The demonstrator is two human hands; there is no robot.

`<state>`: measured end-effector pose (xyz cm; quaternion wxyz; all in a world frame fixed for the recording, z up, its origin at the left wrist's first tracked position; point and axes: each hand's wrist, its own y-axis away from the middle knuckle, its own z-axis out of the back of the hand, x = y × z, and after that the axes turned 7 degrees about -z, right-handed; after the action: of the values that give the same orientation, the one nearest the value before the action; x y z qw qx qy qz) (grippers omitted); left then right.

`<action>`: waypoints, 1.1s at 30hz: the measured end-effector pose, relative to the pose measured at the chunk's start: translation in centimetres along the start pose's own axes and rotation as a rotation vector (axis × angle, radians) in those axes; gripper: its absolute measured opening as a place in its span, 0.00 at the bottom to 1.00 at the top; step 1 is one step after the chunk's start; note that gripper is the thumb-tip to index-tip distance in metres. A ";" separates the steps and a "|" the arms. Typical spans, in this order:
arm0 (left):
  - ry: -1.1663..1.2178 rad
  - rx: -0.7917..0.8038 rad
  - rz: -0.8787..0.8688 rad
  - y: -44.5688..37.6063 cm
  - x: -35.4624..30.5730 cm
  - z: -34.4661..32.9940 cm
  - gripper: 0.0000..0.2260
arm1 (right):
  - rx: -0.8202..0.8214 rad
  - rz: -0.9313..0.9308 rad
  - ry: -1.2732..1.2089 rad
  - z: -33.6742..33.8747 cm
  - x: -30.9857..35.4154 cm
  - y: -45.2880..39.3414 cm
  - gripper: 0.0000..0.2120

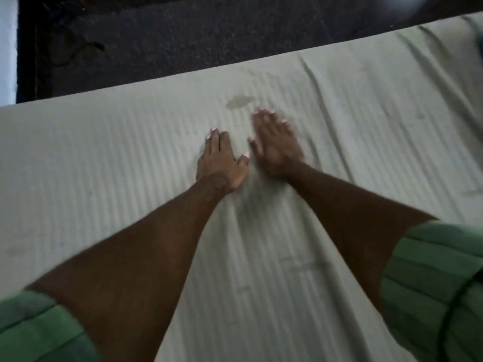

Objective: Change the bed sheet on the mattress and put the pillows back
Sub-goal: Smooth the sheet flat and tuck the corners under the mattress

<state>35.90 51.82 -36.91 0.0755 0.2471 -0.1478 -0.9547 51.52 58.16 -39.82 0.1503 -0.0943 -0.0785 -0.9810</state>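
A pale green striped bed sheet covers the mattress across most of the view. My left hand lies flat on it, palm down, fingers together. Just to its right, my right hand also rests flat on the sheet, fingers spread and blurred by motion. Neither hand holds anything. Creases run through the sheet to the right. A small darker stain sits just beyond my fingertips. No pillows are in view.
The far edge of the mattress runs diagonally across the top. Beyond it lies a dark carpet. A strip of light floor or wall shows at the far left. My green sleeves fill both lower corners.
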 end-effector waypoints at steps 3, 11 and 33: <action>-0.038 -0.050 -0.043 0.2 -0.4 0.7 0.30 | 0.041 -0.268 -0.040 2.2 -4.6 -0.6 0.34; -0.019 -0.135 -0.235 -2.1 -4.3 1.3 0.28 | 0.130 0.032 -0.106 1.8 -0.7 1.5 0.34; -0.273 0.128 0.036 -10.4 -7.0 2.5 0.34 | -0.111 -0.305 0.091 6.3 -14.9 -11.7 0.35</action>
<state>40.02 63.76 -34.93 0.0558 0.1165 -0.2218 -0.9665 62.89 74.52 -38.30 -0.0021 -0.0448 -0.0308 -0.9985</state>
